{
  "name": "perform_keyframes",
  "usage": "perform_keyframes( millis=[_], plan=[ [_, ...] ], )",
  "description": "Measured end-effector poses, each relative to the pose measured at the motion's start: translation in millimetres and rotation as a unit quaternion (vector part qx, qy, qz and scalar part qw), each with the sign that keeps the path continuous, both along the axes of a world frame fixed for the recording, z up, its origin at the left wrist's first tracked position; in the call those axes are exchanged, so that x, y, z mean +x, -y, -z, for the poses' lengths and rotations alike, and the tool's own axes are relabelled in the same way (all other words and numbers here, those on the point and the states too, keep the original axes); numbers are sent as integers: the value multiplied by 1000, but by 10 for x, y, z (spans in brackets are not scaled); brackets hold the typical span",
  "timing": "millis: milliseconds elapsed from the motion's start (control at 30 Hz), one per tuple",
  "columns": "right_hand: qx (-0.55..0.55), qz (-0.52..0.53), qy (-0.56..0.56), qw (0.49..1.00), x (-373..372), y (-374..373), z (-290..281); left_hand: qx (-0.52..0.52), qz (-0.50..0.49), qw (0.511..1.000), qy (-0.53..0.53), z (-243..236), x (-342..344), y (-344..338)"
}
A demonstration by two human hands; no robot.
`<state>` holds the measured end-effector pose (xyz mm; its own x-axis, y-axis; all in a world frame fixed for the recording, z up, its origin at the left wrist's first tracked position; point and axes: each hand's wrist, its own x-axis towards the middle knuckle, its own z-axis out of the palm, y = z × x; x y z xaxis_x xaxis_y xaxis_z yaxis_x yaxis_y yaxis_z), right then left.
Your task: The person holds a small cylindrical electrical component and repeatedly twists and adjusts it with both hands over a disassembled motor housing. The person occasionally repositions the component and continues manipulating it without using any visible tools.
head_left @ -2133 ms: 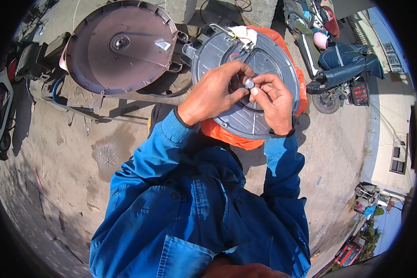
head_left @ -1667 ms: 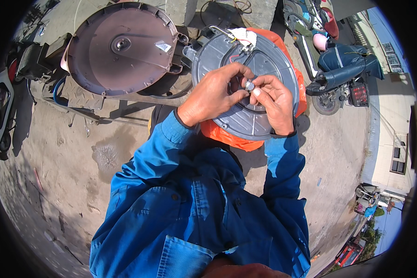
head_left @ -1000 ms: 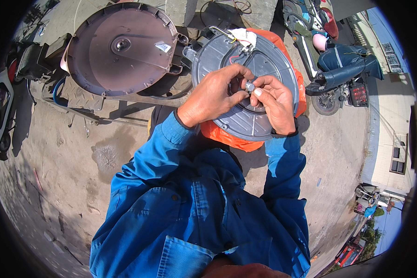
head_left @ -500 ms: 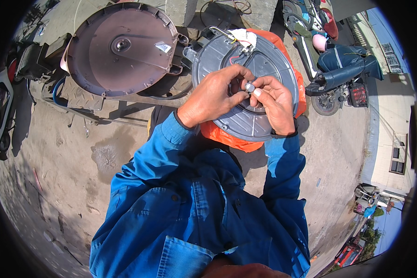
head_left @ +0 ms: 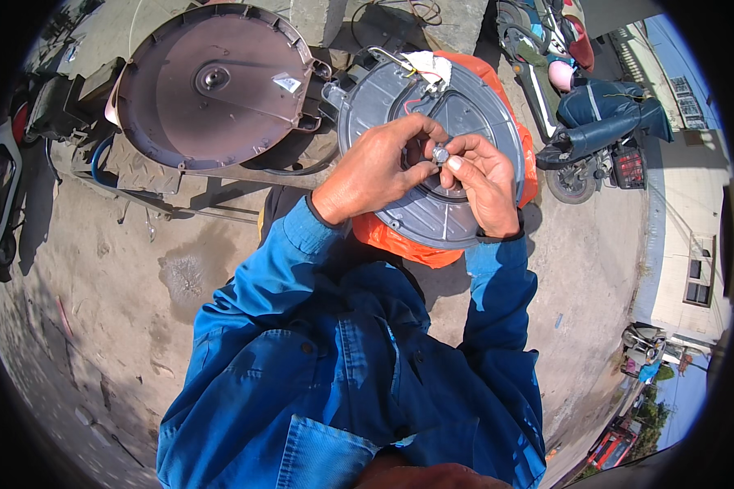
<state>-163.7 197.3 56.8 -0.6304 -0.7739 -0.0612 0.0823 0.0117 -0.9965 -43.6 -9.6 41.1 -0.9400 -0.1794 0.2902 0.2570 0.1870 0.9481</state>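
Between my fingertips is a small, shiny, silvery round part, too small to name more exactly. My left hand pinches it from the left, thumb and fingers closed. From the right, my right hand grips it with thumb and forefinger. Both hands are above a round grey plastic cover, which lies with its ribbed side up. A white cloth-like scrap and thin red and yellow wires show at the cover's far edge. Under the cover is an orange plastic bag.
To the left, a large brown round shell with a central hub rests on a metal frame. Concrete blocks stand behind. Parked scooters are at the far right, and a wet patch marks the concrete floor.
Almost nothing differs. The small silvery part appears slightly turned between my fingertips, while both hands stay in the same place.
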Motion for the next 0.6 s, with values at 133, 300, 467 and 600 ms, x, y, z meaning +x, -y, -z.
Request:
perform_keyframes(
  millis=[133,300,467,600],
  plan=[
    [14,7,-23,1000,17,14,8,-27,1,1000,-13,25,1,15],
    [15,12,-18,1000,14,23,13,-29,-2,999,-21,42,-5,16],
    [26,13,-26,999,9,24,19,-25,7,1000,-5,38,-6,28],
    [20,12,-19,1000,6,20,28,-18,6,1000,-13,48,-12,22]
  ],
)
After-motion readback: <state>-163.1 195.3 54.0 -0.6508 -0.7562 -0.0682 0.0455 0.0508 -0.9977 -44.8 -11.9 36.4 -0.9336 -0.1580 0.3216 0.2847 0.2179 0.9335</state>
